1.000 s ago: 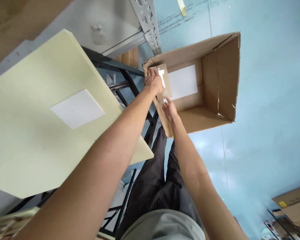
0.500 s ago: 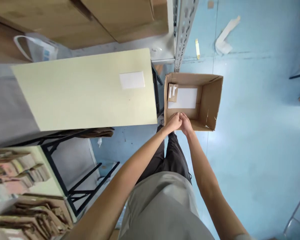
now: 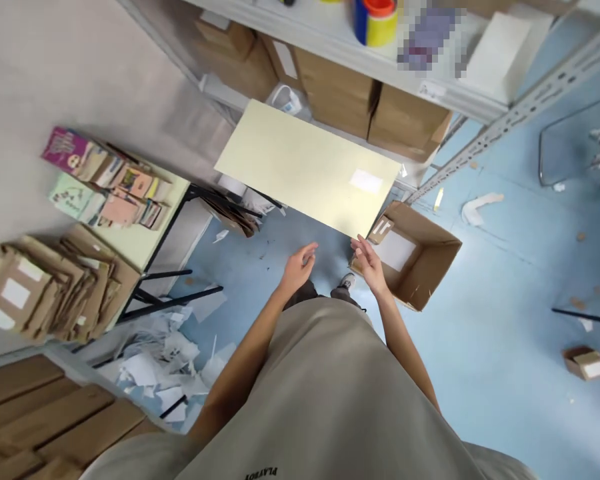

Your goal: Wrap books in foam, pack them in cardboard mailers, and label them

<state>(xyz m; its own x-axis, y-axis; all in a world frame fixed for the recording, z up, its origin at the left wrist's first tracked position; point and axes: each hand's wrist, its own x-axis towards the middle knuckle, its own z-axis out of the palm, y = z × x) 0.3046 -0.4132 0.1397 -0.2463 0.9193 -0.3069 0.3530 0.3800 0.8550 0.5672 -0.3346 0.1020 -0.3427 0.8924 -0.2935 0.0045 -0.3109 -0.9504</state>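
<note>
so a second ago this person was bent way over with the left hand (image 3: pixel 300 268) flat on the small parcel (image 3: pixel 381 229) and the right one (image 3: pixel 369 263) at its edge. half a second later the hands met at the near side of the big box (image 3: pixel 433 263). now they've split: left is off over the floor (image 3: pixel 273 243), right is up by the box rim, both loose, neither on the parcel. they've straightened up too, so the box looks smaller and a shelf (image 3: pixel 325 27) with a tub (image 3: pixel 375 23) and some paper scraps (image 3: pixel 165 360) came into view.
</note>
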